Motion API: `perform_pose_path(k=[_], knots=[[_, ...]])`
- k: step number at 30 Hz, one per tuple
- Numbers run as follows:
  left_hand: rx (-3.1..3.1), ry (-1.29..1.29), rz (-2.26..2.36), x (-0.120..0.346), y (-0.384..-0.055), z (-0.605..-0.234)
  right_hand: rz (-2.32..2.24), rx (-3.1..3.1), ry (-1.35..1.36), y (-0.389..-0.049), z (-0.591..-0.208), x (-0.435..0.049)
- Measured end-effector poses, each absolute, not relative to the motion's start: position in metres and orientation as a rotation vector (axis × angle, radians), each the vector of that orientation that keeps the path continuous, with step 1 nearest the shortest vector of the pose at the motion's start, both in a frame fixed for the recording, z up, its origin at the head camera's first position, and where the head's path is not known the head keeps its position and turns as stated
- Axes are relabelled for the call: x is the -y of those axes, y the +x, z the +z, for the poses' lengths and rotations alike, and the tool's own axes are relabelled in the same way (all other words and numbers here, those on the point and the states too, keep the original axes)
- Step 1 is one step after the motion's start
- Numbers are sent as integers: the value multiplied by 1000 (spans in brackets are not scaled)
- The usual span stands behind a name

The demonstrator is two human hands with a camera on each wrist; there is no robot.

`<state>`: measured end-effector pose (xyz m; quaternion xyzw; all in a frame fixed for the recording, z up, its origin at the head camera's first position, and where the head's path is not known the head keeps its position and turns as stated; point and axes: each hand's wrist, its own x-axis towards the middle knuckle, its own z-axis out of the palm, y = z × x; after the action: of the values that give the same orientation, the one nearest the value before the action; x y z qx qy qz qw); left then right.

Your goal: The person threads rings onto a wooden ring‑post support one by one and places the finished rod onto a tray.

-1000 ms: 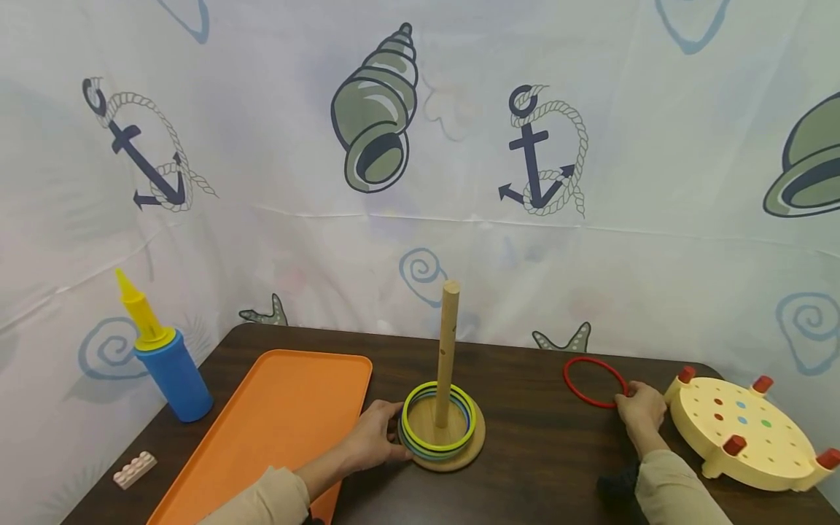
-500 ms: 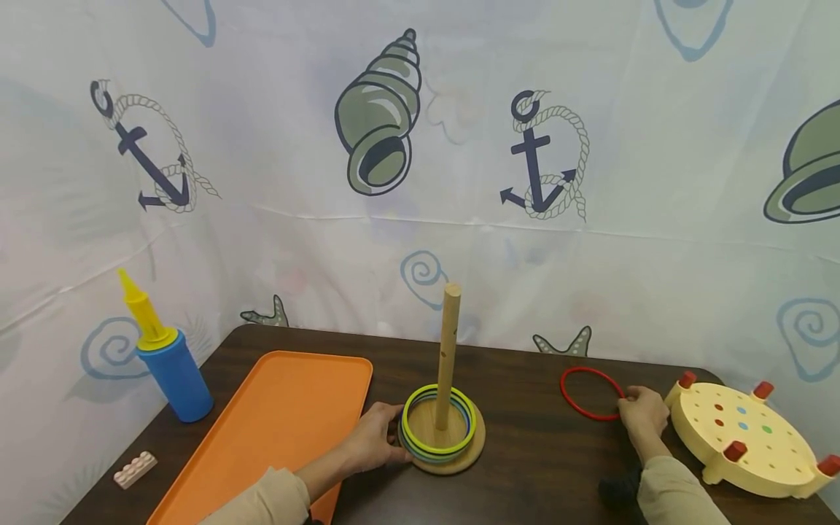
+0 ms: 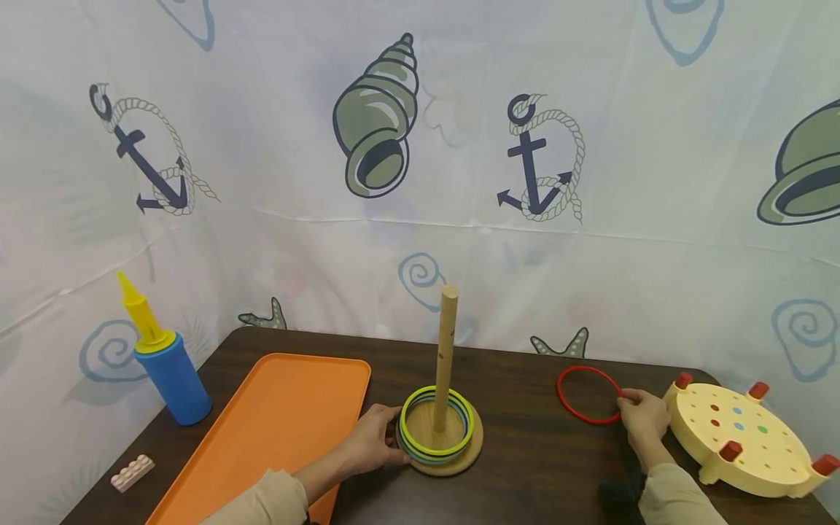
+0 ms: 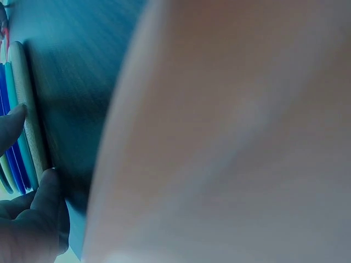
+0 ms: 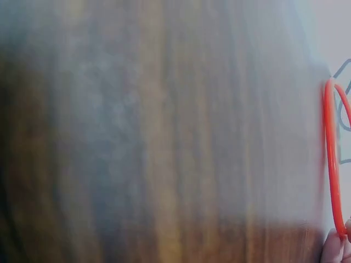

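Note:
A wooden peg stand [image 3: 445, 350] stands upright near the middle of the table, its peg rising from a round base [image 3: 467, 458]. Several rings, a yellow ring [image 3: 408, 436] on top, lie stacked around the peg. My left hand [image 3: 372, 441] grips the left side of the base, thumb and fingers spread along its edge beside the rings. In the left wrist view, fingertips [image 4: 48, 183] touch the base's rim. My right hand [image 3: 643, 419] pinches the near right edge of a red ring [image 3: 563, 399]. The right wrist view shows the red ring [image 5: 332, 159] edge-on at the right border.
An orange tray [image 3: 289, 423] lies left of the stand. Further left are a blue and yellow hand pump [image 3: 172, 379] and a pale pink toy brick [image 3: 133, 472]. A cream pegboard [image 3: 741, 437] with red-tipped legs sits at the right. A printed cloth [image 3: 295, 146] hangs behind the table.
The red ring and my right hand have come slightly nearer, with the ring a little further left. My left hand keeps its place at the stand.

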<state>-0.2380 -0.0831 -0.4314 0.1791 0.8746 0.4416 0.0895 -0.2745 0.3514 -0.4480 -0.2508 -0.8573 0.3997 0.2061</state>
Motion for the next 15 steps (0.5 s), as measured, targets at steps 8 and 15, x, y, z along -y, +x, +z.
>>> perform_pose_path(k=[8,15], knots=[[-2609,549,1318,84,-238,-432,1162,2373,-678,-274,-450,-352],[-2615,558,1316,84,-237,-432,1193,2352,-675,-272,-450,-349]])
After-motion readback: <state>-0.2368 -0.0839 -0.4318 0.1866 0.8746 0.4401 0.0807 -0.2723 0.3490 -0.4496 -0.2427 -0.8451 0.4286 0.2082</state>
